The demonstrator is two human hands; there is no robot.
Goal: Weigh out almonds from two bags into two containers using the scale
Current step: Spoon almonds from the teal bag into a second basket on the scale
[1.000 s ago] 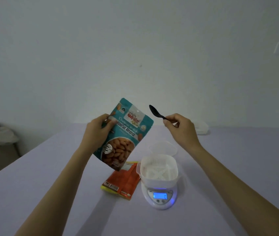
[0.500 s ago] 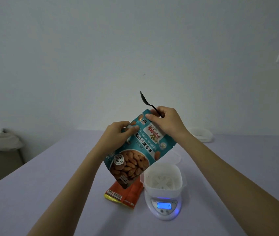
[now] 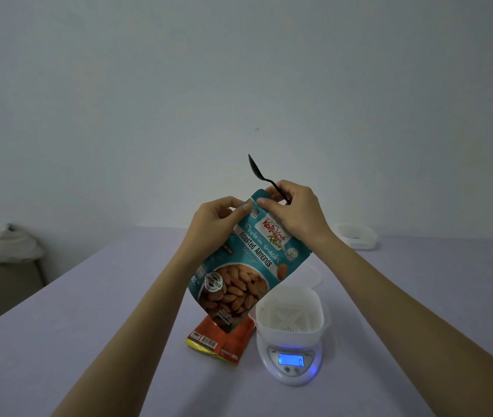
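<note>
Teal almond bag hangs in the air, pinched at its top edge by the left hand and the right hand, which also grips a black spoon; to open it well, both should pull apart gently, above the white container on the scale below.

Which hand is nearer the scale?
Right. The right hand is up at the teal bag's top, roughly above the scale; the left hand grips the bag's other corner, farther left.
</note>
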